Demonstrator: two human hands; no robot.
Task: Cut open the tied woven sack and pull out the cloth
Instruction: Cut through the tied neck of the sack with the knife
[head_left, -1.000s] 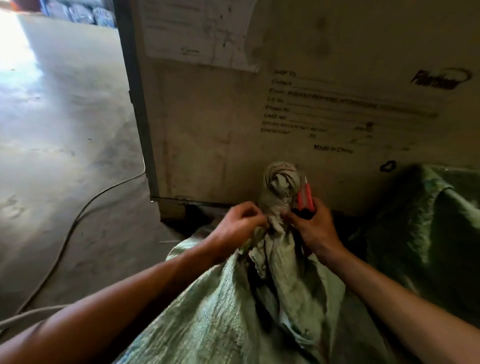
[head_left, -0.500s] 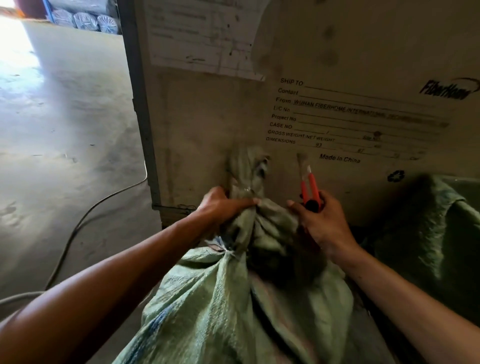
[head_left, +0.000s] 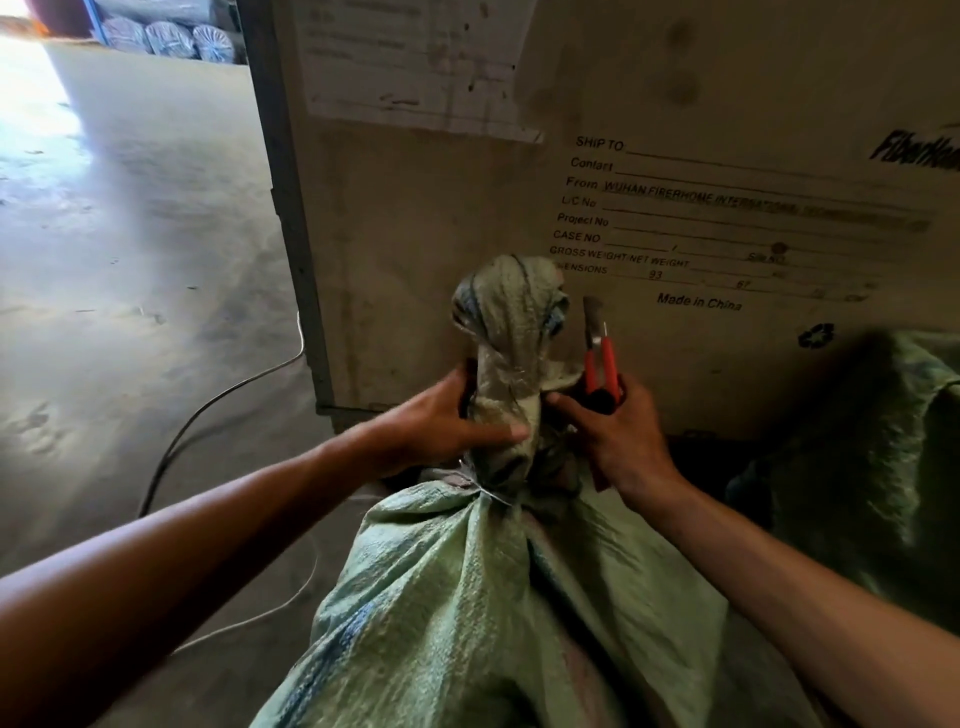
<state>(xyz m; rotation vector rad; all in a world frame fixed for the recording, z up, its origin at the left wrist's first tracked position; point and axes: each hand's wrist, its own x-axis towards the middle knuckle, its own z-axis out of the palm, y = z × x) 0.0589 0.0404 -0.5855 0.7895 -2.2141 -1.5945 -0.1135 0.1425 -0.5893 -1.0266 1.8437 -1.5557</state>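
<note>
Single head cam, wide-angle, looks forward and down along both forearms. Close range: left hand (head_left: 441, 421) and right hand (head_left: 618, 436) sit mid-frame. Crate wall (head_left: 415, 260) fills the view just beyond the hands; concrete floor (head_left: 130, 260) runs off to their left.

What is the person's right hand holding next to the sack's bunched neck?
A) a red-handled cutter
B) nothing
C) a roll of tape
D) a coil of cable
A: the right hand grips a red-handled cutter, blade pointing up, beside the neck of the sack that the left hand grips.
</note>
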